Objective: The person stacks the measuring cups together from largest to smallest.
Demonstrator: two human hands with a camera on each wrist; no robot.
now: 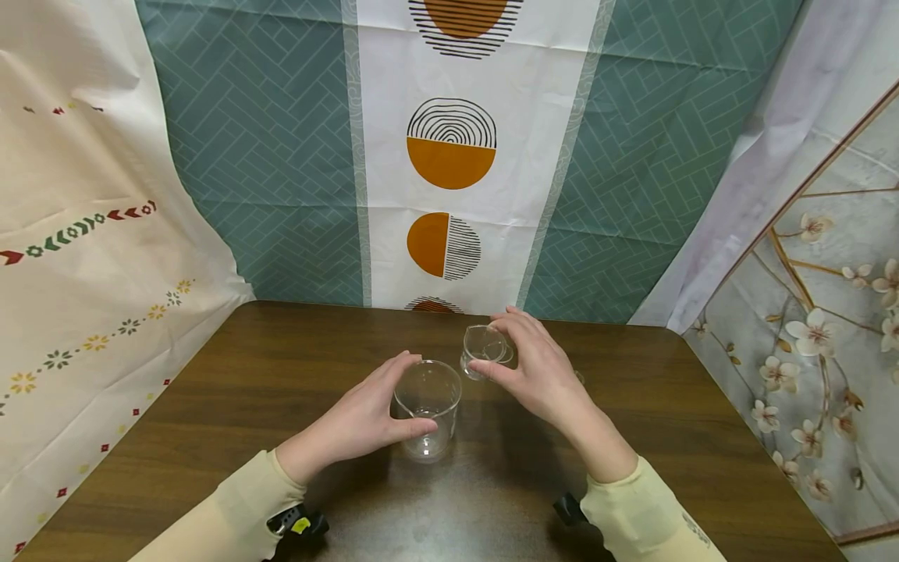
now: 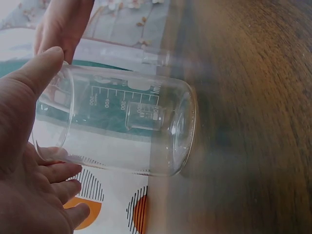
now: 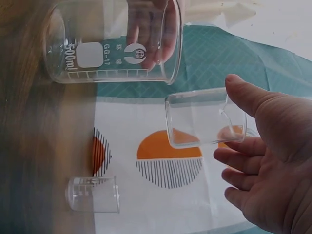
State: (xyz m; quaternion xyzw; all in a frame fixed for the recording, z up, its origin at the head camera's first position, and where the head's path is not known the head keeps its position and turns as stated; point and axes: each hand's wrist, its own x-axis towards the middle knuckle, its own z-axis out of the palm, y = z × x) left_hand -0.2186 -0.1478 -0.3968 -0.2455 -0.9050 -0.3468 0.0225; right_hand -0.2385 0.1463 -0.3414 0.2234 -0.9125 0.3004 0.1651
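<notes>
A large clear glass beaker (image 1: 428,406) marked 500ml stands upright on the brown table. My left hand (image 1: 358,410) grips it near the rim, thumb on the near side and index finger on the far side. My right hand (image 1: 537,367) holds a smaller clear beaker (image 3: 195,119) between thumb and fingers, raised off the table and to the right of the large one. Behind the held beaker, a small graduated beaker (image 3: 95,195) stands on the table. Another small glass (image 2: 156,57) shows faintly in the left wrist view.
The wooden table (image 1: 211,421) ends against a patterned teal and white cloth (image 1: 295,156). Pale embroidered cloth (image 1: 84,328) hangs at the left, and a floral panel (image 1: 808,375) stands along the right.
</notes>
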